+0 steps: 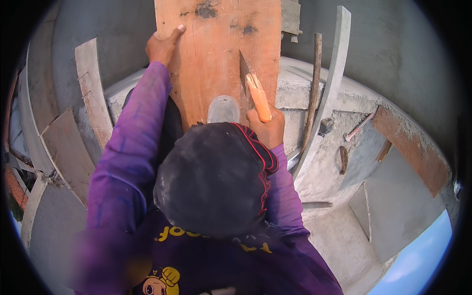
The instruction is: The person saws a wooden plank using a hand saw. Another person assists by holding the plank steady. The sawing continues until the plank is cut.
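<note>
- Far left: grey planks (93,91), leaning against the wall, well apart from both hands.
- Left hand (163,45): at the left edge of the board (216,54), fingers closed narrow over that edge, thumb flat on the face. Holding the board only, no tool.
- Board: orange-brown wood, upright in the picture, in the middle between the two hands, lower end resting on the grey concrete ledge (295,93). Some dark stains near the top.
- Just under the board's lower end: a clear round cup (222,109), touching or almost touching the wood; cannot tell which.
- Saw (258,101): orange handle, dark blade pointing up into the board near its right edge.
- Right hand (268,129): wrapped tight around the saw handle, at the lower right corner of the board.
- Right of the saw: a thin stick (314,83) leaning on the ledge, and further right a hammer (359,127) lying on the concrete.
- For a good cut, probably best to press the left edge firmly so the board does not shake, to hold the blade straight in its line, to use long light strokes, and to stay clear of the cup.
</note>
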Motion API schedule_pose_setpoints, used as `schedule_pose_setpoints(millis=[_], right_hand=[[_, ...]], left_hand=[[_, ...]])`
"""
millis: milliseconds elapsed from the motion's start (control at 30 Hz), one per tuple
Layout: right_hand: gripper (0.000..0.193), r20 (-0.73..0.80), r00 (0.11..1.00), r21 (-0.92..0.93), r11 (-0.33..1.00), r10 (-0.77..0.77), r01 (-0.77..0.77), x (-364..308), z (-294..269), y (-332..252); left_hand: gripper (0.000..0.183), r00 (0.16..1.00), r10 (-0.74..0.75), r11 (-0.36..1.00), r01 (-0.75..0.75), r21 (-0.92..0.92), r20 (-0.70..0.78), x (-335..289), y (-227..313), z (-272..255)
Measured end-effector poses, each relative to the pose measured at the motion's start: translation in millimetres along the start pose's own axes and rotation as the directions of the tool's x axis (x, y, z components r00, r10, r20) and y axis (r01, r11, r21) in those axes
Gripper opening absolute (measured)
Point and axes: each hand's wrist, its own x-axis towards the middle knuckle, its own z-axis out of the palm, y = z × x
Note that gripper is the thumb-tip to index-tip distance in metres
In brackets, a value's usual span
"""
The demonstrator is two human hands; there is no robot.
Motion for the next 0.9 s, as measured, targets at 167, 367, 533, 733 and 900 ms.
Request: schedule_pose_setpoints(millis=[167, 367, 533, 733, 900], right_hand=[[0.023, -0.034, 0.991, 0.082, 0.989, 0.126, -0.123, -109.4, -62.6, -5.6], [0.016, -0.055, 0.998, 0.041, 0.999, 0.000, 0.002, -20.1, -19.3, 29.6], [0.020, -0.004, 0.999, 0.021, 0.999, 0.043, -0.042, -56.7, -35.6, 2.7], [0.030, -0.021, 1.000, 0.039, 0.999, -0.015, 0.015, -103.6, -46.4, 21.7], [0.023, -0.053, 0.998, 0.094, 0.995, 0.035, -0.029, -13.0, -18.2, 49.7]], left_hand=[[0.061, 0.997, -0.057, 0.991, 0.062, 0.120, -0.049, -18.3, 21.2, -17.0], [0.062, 0.999, -0.051, 0.995, 0.051, 0.086, -0.006, -16.1, 15.5, 0.1], [0.068, 1.000, -0.011, 1.000, 0.012, 0.027, -0.029, -2.6, 5.1, -3.5], [0.064, 0.998, -0.046, 0.991, 0.051, 0.121, -0.043, -11.1, 19.1, -13.8], [0.064, 1.000, -0.024, 0.995, 0.023, 0.096, 0.004, -4.7, 12.2, -12.6]])
